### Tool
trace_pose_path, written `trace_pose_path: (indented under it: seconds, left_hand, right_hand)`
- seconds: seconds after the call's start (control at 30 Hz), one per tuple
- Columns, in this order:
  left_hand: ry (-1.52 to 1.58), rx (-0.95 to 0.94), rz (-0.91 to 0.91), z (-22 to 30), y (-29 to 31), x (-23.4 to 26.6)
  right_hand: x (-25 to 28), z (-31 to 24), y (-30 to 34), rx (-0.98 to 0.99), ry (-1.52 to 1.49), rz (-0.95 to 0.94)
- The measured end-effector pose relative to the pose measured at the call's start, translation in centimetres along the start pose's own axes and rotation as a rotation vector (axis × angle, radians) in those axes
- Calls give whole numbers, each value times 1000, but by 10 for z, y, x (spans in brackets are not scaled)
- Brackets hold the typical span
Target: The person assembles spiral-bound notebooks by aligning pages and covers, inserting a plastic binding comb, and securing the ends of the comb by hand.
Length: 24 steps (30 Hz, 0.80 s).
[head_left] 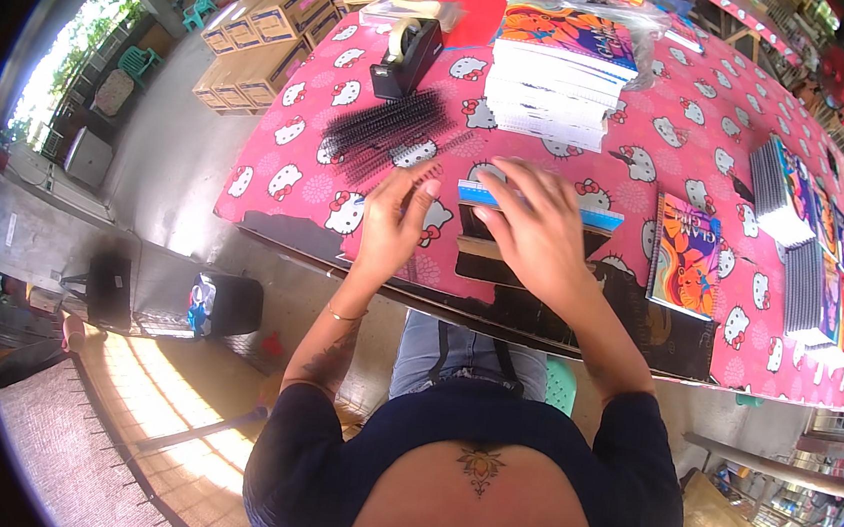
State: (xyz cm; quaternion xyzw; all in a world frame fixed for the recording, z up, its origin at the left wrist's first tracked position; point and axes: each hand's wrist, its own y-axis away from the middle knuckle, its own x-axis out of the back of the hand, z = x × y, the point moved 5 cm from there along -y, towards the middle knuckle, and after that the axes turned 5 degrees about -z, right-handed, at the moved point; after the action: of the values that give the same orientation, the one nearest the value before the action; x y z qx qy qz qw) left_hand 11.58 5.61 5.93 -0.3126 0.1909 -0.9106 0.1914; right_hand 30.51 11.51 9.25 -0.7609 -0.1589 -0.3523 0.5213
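My left hand (398, 216) is at the near edge of the table, thumb and fingertips pinched together at what looks like a black binding wire, mostly hidden by the fingers. Just beyond it lies a spread pile of black binding wires (389, 125). My right hand (542, 229) grips a notebook (602, 219), seen edge-on as a blue and white strip. Its thumb is on the near side and the fingers reach over the top. The notebook rests at a dark wooden block (478, 258) on the table's near edge.
Beyond my hands stands a tall stack of notebooks (547, 99) with colourful covers. A tape dispenser (407, 61) is left of it. One spiral notebook (686, 254) lies at right, near bound notebook stacks (811, 288). Cardboard boxes (261, 44) fill the far left.
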Motion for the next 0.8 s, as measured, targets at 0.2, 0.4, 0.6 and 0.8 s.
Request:
trace_pose_path:
  seconds: [0.2,0.4,0.6,0.8]
  left_hand:
    - [-80,-100,48,-1,13,-11]
    - [-46,-83,119,-6,8,-15]
    - [-97,-289,52,10,-6,-19]
    - [-174,-195,-272,-7,-18,-17]
  right_hand:
    - [-47,21,-7,-100,-108,-105]
    - [-48,22,-7,-128,-138,-162]
    - [-46,26,-7,-120,-184,-234]
    - [-18,18,-11,39,-68,-70]
